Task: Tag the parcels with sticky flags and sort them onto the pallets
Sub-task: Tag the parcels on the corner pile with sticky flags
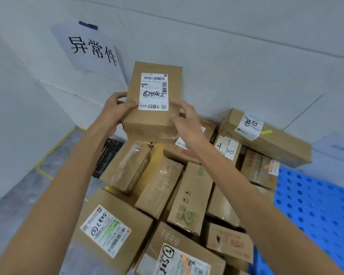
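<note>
Head view: both hands were on one box [151,121] at the far end of the pile [167,185], near the wall [246,46]; left hand [115,110] curled round the box's left edge, thumb on the top face; right hand [185,120] gripped the right edge, fingers wrapped over the corner; neither was loose. Couldn't tell whether the box was lifted or touching the cartons under it. Its label [153,92] faced the camera with a handwritten code and no flag visible; I'd judge it untagged, or flagged on a hidden face.

Progress, as a judgement: partway. Green flag [266,132] on the long carton [282,143] at back right; green strip [111,225] on the near-left carton's label; orange flag [270,166] on a carton at right; orange strip [184,259] on the nearest label. Other cartons showed no flag on visible faces, so tagging and sorting probably remained.

Around: blue pallet [316,205] just right of the pile; black grid [107,155] under its back-left side, pallet or crate unclear; sign [87,48] taped to the wall; yellow tape [54,147] on the floor.

In the way: cartons lay tilted and overlapping, so anything set on top could slide; the wall stood close behind.
</note>
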A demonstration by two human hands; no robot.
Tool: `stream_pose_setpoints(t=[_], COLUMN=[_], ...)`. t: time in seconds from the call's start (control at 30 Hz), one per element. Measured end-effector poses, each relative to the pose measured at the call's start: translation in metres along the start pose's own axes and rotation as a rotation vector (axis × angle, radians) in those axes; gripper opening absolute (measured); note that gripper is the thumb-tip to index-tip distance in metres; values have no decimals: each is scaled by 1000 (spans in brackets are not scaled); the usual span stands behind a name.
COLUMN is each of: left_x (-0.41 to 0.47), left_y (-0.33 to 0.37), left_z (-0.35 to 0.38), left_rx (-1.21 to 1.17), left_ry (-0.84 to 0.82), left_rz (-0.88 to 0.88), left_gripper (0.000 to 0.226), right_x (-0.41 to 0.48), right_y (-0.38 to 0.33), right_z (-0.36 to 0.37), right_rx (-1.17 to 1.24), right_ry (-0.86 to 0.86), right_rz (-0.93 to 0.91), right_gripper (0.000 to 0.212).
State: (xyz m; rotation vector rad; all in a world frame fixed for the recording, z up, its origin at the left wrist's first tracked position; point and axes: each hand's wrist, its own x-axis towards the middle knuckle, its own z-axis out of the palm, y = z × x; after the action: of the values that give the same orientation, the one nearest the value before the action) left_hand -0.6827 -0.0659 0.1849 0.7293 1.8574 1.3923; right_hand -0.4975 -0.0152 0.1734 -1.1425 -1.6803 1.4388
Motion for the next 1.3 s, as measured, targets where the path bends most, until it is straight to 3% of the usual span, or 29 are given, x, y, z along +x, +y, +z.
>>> stream_pose_setpoints(t=[0.13,0.27,0.6,0.8,0.93,1.0,1.07,1.2,1.3], left_x=[-90,-191,-426,-511,-526,-524,-516,-504,-507], left_y=[19,18,-59,-139,-173,-190,-208,-239,-248], left_z=[41,110,287,344,355,353,346,333,337], left_rx=[11,3,164,283,365,412,526,1143,1221], left_ry=[-17,-111,-484,-703,-801,-764,-629,-434,-409], left_rz=[101,76,73,-33,-54,-9,63,220,240], left_gripper=[30,27,35,34,14,1,6,62,65], right_x=[-68,-154,-404,-507,-547,-558,-560,-555,-559], right_y=[-3,8,120,196,228,241,245,240,240], right_z=[-68,-147,-348,-404,-413,-411,-409,-408,-408], right_rx=[36,1,-115,-169,-176,-202,-206,-186,-190], right_ry=[111,249,365,433,412,413,428,412,405], right_rz=[-92,-133,74,194,249,266,268,262,257], right_gripper=[35,42,31,30,30,28,27,27,28])
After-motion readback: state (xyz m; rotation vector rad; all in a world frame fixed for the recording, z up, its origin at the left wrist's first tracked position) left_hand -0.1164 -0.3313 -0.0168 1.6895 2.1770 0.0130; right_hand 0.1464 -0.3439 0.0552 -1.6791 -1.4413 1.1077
